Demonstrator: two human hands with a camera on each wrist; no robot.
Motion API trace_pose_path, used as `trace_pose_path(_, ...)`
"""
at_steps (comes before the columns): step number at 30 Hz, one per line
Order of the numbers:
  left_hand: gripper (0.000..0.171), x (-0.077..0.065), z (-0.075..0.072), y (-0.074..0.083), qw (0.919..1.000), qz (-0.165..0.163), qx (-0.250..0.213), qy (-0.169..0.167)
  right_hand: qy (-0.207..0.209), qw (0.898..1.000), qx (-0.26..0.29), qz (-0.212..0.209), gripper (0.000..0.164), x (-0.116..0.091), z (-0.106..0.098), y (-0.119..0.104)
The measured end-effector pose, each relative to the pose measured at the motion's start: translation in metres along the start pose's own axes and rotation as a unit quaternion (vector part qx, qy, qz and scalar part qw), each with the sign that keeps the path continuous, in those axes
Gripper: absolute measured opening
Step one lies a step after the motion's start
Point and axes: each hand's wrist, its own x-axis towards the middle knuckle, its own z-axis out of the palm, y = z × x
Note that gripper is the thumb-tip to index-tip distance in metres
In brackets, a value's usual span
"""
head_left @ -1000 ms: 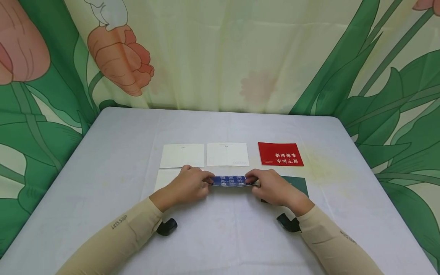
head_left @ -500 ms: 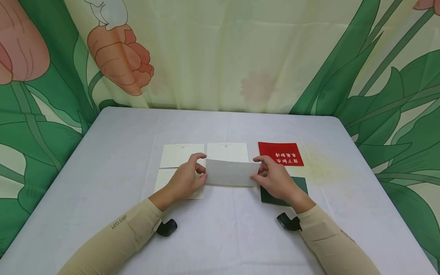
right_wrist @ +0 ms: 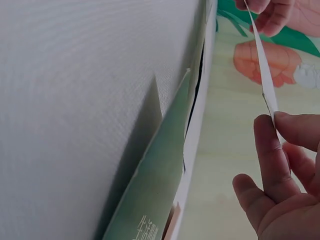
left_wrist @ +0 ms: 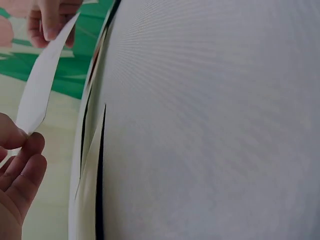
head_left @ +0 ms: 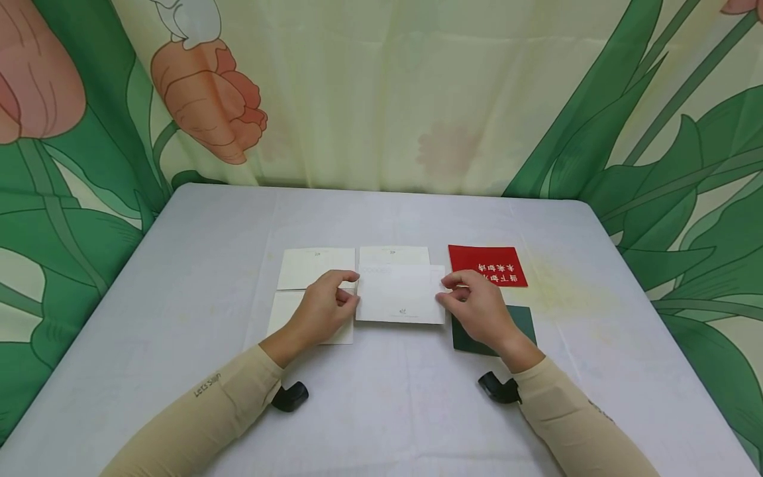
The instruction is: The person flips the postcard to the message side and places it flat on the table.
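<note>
A postcard (head_left: 399, 295), white side up, is held above the table between both hands. Its left edge is pinched between thumb and fingers of my left hand (head_left: 326, 301); my right hand (head_left: 477, 311) pinches the right edge. In the left wrist view the postcard (left_wrist: 42, 82) spans from the near hand to the other. From the right wrist the same postcard (right_wrist: 265, 70) appears nearly edge-on, thumb and index finger gripping it. Behind it lies a white card (head_left: 393, 255), partly covered. Below the right hand is a dark green card (head_left: 521, 324), partly hidden.
Two more white cards, one at the back left (head_left: 316, 265) and one before it (head_left: 286, 311), lie beside the left hand. A red card (head_left: 485, 258) with white characters lies at the back right. White cloth covers the table (head_left: 393, 411); a printed curtain (head_left: 381, 99) hangs behind.
The postcard showed its blue printed face, then tilted up, and now presents its white side facing the head camera. Both hands shifted their fingers along its edges while keeping hold.
</note>
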Motion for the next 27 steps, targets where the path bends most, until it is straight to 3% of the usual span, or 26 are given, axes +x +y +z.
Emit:
trace_pose_path(4,0.034,-0.0006,-0.0004,-0.001,0.9998,0.014,0.011,-0.002,-0.012,1.0,-0.015,-0.003,0.038,-0.0002,-0.0016,-0.0003)
trace_pose_path(10,0.035,-0.001,-0.002,-0.0038,0.9961,0.037,0.075,-0.029,-0.038,0.999,-0.033,0.005,0.041,0.0007,-0.0035,0.0005)
trace_pose_path(19,0.037,0.0007,-0.0005,-0.0014,0.9837,0.023,0.162,-0.074,-0.096,0.993,-0.059,0.044,0.046,0.0035,0.0002,-0.0021)
trace_pose_path(27,0.038,0.0006,0.0045,-0.0036,0.9749,0.012,0.195,-0.106,-0.128,0.986,-0.084,0.066,0.047,0.0041,0.0055,-0.0013)
